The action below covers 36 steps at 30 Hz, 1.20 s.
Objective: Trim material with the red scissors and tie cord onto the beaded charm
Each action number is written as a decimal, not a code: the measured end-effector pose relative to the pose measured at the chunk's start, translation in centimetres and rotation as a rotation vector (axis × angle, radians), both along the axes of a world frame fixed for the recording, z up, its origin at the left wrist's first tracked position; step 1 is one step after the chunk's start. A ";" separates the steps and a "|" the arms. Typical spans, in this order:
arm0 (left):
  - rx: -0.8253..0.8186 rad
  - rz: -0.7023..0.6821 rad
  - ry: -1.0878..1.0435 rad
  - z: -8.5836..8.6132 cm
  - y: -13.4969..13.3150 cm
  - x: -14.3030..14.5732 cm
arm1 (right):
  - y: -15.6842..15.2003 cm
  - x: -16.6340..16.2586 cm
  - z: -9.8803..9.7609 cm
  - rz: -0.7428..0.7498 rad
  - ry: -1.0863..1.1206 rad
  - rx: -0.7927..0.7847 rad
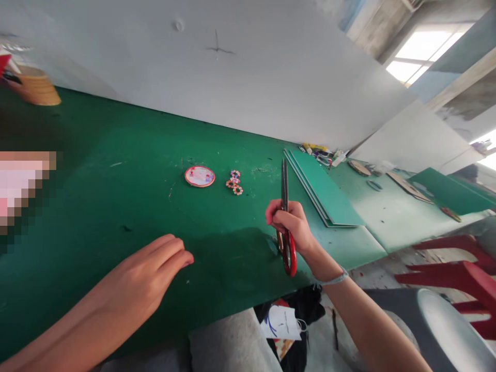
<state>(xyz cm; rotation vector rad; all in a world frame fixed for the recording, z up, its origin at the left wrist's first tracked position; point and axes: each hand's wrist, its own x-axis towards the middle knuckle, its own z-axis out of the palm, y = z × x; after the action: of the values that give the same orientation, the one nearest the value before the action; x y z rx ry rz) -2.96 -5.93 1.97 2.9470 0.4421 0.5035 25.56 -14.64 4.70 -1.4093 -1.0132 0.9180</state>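
My right hand (291, 222) grips a pair of scissors (287, 253) round the middle. Their closed blades point away from me and the red handles hang below my fist. Over the near part of the green table, my left hand (155, 266) is closed, fingertips pressed together; whatever may be between them is hidden. Beyond my hands lie an oval pink-and-white piece with a red rim (199, 176) and, to its right, a small cluster of flower-shaped beaded pieces (234, 182). Both lie apart from my hands.
Stacked green boards (327, 194) lie right of the scissors. Behind them is a pile of small tools (320, 153). A tan container (36, 85) stands at the far left. A grey panel (232, 77) rises along the table's back. Red stools (461, 281) stand at the right.
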 end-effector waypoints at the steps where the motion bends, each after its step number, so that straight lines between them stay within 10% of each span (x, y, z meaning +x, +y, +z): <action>1: 0.014 -0.001 -0.006 -0.1 0.1 -0.1 | 0.0 0.0 0.0 0.000 0.004 0.003; 11: 0.398 -0.061 -0.103 1.4 -0.3 1.0 | -0.3 0.1 0.1 -0.005 -0.021 -0.013; 20: 0.308 0.000 -0.111 0.6 -2.0 1.9 | -0.1 -1.8 4.7 -0.105 0.027 0.235; 36: 0.385 0.064 -0.159 0.2 -3.0 3.2 | 4.4 -8.4 3.6 0.374 0.090 0.076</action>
<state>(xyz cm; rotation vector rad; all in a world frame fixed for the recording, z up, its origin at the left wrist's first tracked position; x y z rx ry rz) 0.25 -8.92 2.15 3.2248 0.4678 0.9181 17.12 -10.21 8.27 -1.1231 -1.2537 1.1889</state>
